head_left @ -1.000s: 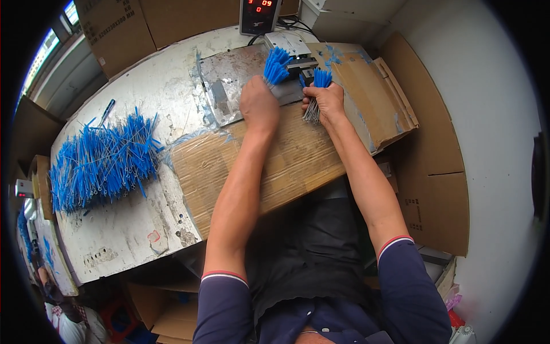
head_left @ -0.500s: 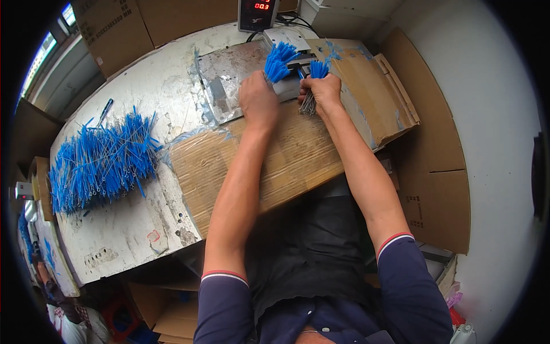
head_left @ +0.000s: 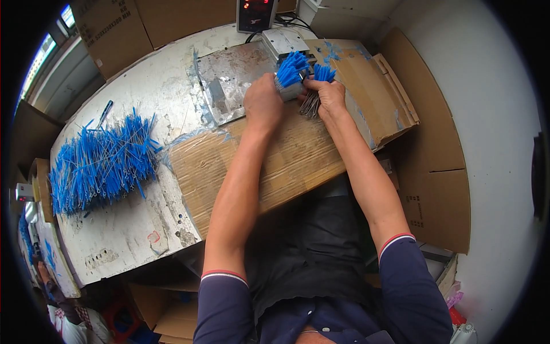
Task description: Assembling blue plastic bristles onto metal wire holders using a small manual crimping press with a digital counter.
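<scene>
Slim blue brushes with thin wire stems, looped at the ends, are in both my hands. Closed around one bunch of blue brushes (head_left: 291, 69) is my left hand (head_left: 263, 104), its fingers mostly hidden behind the knuckles. My right hand (head_left: 330, 97) pinches a smaller bunch of brushes (head_left: 324, 73), and its wire stems (head_left: 310, 105) hang out below the fingers. The two bunches are side by side, close to a small device (head_left: 285, 43) at the back. A big heap of the same brushes (head_left: 106, 160) lies on the table to the left.
Flattened cardboard (head_left: 252, 166) covers the table's near edge under my forearms. A cardboard box (head_left: 372, 86) sits at the right, and a metal plate (head_left: 229, 69) lies behind. A display unit (head_left: 256, 14) with red digits stands at the back. A pen (head_left: 106, 112) lies beyond the heap.
My left hand and its bunch have shifted slightly right and nearer to me. The right hand's bunch has dropped a little and tilts more to the right. The display's digits differ.
</scene>
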Demonstrator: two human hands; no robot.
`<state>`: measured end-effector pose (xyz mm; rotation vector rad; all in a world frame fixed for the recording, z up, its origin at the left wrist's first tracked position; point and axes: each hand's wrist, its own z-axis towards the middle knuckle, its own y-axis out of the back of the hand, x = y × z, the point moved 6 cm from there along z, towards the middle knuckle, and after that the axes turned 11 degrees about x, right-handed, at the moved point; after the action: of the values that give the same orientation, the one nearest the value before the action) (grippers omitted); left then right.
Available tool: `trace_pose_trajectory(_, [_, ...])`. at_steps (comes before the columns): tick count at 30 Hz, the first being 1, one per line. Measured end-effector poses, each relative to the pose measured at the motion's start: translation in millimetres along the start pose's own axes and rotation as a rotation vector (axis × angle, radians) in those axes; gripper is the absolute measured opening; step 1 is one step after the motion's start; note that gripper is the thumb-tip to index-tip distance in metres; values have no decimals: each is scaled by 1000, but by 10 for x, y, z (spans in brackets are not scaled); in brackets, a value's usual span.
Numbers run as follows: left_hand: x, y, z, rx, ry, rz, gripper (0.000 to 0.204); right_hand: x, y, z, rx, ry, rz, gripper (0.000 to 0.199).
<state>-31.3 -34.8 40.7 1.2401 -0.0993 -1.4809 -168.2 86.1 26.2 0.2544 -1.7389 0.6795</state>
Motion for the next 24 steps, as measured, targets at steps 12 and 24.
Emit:
trace_pose_trajectory(12, [-14, -84, -9, -53, -116, 147, 11, 14, 111, -163, 40, -71, -58, 18])
trace_pose_trajectory(24, [210, 34, -35, -161, 177, -48, 18, 37, -80, -140, 58, -92, -186, 16])
